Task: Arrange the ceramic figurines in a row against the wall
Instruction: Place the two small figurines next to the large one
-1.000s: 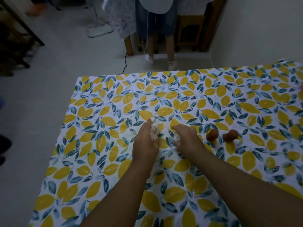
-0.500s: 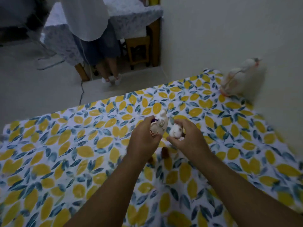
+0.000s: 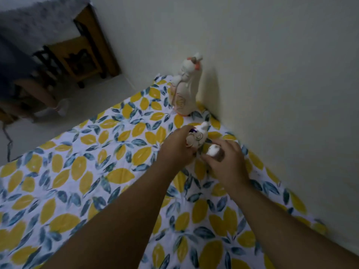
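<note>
A tall white ceramic figurine [image 3: 184, 88] with orange details stands upright against the wall [image 3: 272, 74] at the table's far corner. My left hand [image 3: 176, 150] is closed around a smaller white figurine with swirl marks [image 3: 200, 135], held just in front of the tall one, close to the wall. My right hand [image 3: 225, 162] grips a small white and brown figurine [image 3: 213, 152] right beside it. Both held pieces are partly hidden by my fingers. Whether they touch the cloth cannot be told.
The table carries a cloth with yellow lemons and blue leaves [image 3: 97, 171]. The pale wall runs along its right side. Beyond the far edge stand a wooden stool [image 3: 77, 57], another cloth-covered table [image 3: 38, 22] and a person's legs [image 3: 38, 94] on the floor.
The view has swung right toward the wall. Both hands have carried their figurines from the middle of the table to near the tall figurine. The two brown pieces are out of sight.
</note>
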`<state>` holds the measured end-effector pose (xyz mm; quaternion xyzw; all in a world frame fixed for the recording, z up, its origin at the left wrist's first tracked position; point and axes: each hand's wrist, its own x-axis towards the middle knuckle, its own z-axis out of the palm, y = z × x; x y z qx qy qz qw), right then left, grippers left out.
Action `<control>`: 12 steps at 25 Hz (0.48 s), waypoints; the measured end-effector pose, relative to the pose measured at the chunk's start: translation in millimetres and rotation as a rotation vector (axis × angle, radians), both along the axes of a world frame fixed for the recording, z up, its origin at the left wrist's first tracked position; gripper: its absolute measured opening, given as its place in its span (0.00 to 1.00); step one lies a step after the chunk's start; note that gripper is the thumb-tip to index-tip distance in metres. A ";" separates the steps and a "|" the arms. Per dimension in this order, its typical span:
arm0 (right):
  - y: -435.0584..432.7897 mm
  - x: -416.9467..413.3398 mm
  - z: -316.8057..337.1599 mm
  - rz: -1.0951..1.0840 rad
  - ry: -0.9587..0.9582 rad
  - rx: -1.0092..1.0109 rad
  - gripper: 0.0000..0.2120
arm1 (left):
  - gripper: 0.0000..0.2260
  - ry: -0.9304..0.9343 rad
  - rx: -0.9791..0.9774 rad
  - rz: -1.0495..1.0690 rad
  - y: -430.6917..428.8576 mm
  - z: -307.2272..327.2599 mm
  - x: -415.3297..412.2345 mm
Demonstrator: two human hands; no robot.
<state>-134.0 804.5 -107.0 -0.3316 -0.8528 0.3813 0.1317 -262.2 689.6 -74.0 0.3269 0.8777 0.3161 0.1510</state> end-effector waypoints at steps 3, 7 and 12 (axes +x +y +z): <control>13.0 -12.7 -10.1 -0.018 0.034 -0.034 0.23 | 0.23 0.017 0.024 -0.058 22.5 -5.4 -23.0; 8.5 -14.7 -15.6 0.018 0.050 0.023 0.24 | 0.24 0.009 0.053 -0.084 23.2 -4.5 -31.6; 0.1 -2.2 -15.8 -0.020 0.066 0.063 0.23 | 0.25 -0.001 0.080 -0.040 19.1 -4.1 -26.9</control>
